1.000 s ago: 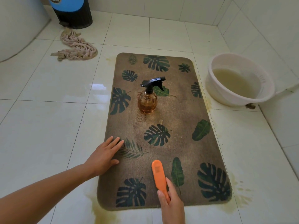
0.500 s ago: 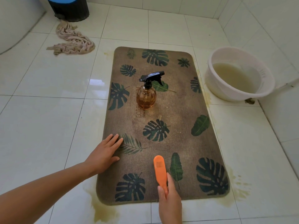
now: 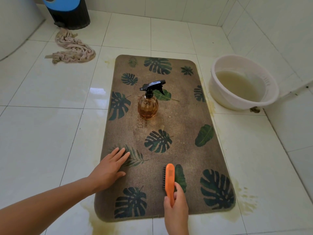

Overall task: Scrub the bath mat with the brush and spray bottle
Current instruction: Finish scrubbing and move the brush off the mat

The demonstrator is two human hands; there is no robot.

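On the wet tiled floor (image 3: 42,133), left hand (image 3: 111,168) lies flat, fingers straight, pinning the bath mat (image 3: 183,119) near its left edge. Mat looks soft and soaked, probably slides on tile, so press it down. Spray bottle (image 3: 148,106) stands upright mid-mat, untouched. Brush (image 3: 169,178) on mat, looks stiff and light; right hand (image 3: 176,206) clamps its handle.

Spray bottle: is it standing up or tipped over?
Standing up. The spray bottle rests on its round base on the bath mat, black trigger on top.
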